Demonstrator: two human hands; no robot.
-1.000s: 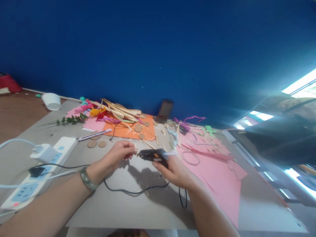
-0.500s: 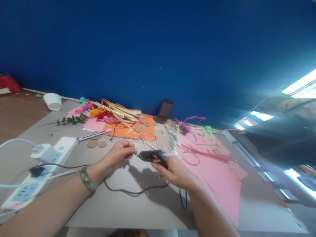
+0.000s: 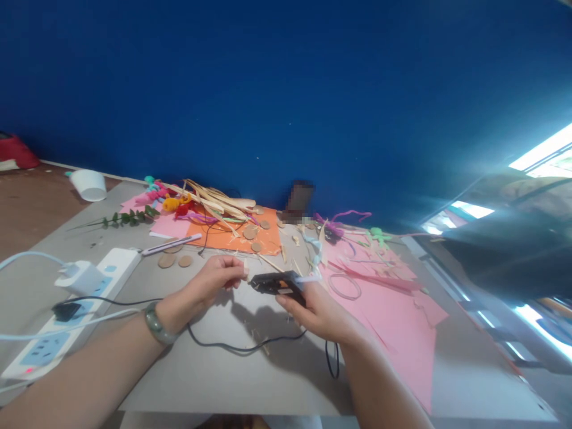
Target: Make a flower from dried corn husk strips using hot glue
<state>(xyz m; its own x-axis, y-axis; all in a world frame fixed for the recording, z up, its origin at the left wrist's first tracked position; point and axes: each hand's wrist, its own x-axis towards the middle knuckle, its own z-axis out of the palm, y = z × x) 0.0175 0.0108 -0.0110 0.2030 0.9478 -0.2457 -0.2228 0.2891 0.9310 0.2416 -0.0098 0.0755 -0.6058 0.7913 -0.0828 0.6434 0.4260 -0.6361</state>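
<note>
Glue gun (image 3: 276,282): black, orange-marked, corded.

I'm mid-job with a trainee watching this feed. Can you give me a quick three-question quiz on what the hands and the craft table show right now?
1. Multiple choice: what does the right hand grip?
A) a black glue gun
B) a pair of scissors
C) a paintbrush

2. True or false: the left hand pinches a small pale piece just in front of the glue gun's nozzle.

3. Short answer: what colour is the large paper sheet lying on the table beside the right hand?

Key
1. A
2. True
3. Pink
</note>
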